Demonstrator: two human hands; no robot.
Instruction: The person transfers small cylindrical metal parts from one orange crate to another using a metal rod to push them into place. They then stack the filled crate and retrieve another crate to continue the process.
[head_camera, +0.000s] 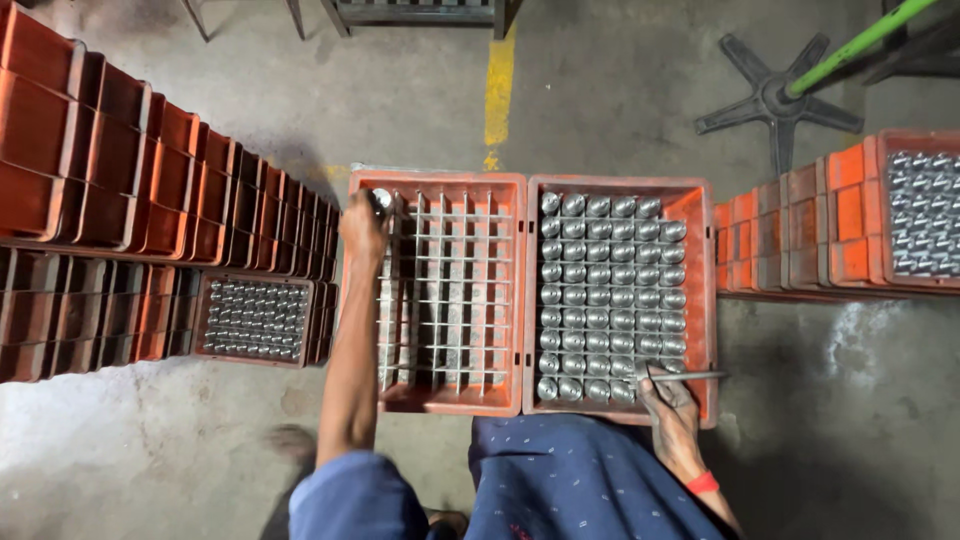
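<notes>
Two orange crates sit side by side on the floor in front of me. The left crate (437, 182) holds a bare white grid divider. My left hand (362, 228) is shut on a shiny metal cylinder (381, 199) at that crate's far left corner. The right crate (618, 183) is filled with several rows of upright metal cylinders (606, 290). My right hand (668, 402) rests at its near right corner, holding a thin metal rod (690, 376) that lies across the rim.
Stacks of orange crates (120, 170) line the left; one low crate (254, 320) holds metal parts. More orange crates stand at the right, the top one (925, 212) full of metal parts. A black chair base (775, 100) and green pole (860, 40) lie beyond.
</notes>
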